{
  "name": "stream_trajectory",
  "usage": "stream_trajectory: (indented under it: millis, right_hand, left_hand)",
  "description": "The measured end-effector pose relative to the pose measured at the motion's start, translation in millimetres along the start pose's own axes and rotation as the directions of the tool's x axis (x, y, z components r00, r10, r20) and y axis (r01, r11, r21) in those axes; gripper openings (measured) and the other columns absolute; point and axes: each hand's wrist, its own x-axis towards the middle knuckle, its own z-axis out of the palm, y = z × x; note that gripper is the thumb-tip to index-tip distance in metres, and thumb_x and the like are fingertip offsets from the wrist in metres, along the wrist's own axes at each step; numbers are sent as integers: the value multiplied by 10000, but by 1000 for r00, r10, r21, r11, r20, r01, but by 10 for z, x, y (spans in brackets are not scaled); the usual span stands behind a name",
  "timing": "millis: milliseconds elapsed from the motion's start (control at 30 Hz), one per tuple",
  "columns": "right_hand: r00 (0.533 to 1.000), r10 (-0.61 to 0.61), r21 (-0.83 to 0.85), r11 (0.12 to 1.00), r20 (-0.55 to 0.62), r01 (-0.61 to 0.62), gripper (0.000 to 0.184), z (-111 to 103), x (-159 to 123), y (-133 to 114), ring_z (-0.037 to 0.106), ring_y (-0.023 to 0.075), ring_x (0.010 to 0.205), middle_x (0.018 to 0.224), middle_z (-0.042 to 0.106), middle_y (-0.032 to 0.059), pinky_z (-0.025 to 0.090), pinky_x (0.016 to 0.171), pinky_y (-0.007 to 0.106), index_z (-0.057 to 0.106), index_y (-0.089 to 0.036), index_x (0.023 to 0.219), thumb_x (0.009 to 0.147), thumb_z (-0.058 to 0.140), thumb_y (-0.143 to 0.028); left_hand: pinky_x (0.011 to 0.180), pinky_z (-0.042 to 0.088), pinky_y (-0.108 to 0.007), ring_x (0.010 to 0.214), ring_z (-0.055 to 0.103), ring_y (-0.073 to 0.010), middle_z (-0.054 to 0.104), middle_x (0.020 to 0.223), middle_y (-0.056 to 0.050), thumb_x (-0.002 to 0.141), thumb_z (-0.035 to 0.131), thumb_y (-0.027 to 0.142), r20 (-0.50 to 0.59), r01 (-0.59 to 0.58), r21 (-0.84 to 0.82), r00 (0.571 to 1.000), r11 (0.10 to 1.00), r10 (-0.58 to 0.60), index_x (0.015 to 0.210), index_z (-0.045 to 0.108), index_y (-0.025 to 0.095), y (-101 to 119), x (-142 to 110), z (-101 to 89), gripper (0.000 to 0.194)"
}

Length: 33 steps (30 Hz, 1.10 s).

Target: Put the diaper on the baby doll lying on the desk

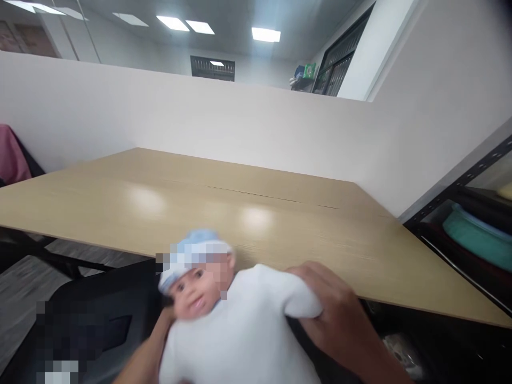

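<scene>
A baby doll point(240, 336) in a white top and a light blue and white cap point(204, 245) leans tilted at the near edge of the wooden table point(192, 197). My right hand point(328, 298) is closed around the doll's sleeved arm on the right side. On the other side, my left hand point(164, 320) reaches up behind the doll's head and shoulder, supporting it; most of its fingers are hidden by the doll. The doll's lower body runs out of the bottom of the view.
Behind the table stands a white partition wall point(240, 117). At the right, a black metal shelf holds a teal basin point(480, 234). A black chair point(104, 314) sits at the lower left, and pink cloth point(12, 154) hangs at the far left.
</scene>
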Motion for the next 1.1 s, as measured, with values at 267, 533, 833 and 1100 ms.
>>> stream_trajectory:
  millis: [267,533,833,1100]
  right_hand:
    - [929,354,-232,900,-107,-369,201,-17,174,1006,640,237,728,821,711,55,410,643,332,655,-255,819,930,609,-415]
    - [914,403,-232,886,-40,-401,247,402,295,1621,676,257,847,935,741,71,424,712,332,697,-238,925,975,562,-438]
    - [932,360,-105,926,-32,-362,233,725,548,2134,677,258,915,1004,753,48,472,787,351,727,-243,1010,971,595,-432]
    - [912,409,-256,880,-18,-400,298,907,1139,2594,702,266,889,996,781,54,446,725,343,749,-242,1070,956,606,-477]
  left_hand:
    - [814,571,-341,1062,759,-314,794,1224,-59,800,735,434,430,-41,-387,875,921,220,1400,611,259,329,1390,-420,637]
    - [805,543,-365,1065,756,-351,796,1189,-115,772,716,451,472,-182,-273,830,945,297,1448,568,221,216,2104,163,730]
    - [775,528,-348,1049,754,-321,792,1230,-62,802,685,466,486,-154,-224,838,962,247,1296,631,266,8,2463,471,535]
    - [848,557,-335,1108,743,-296,786,1246,-42,841,666,500,520,-111,-355,802,928,295,1257,671,254,-88,3182,804,483]
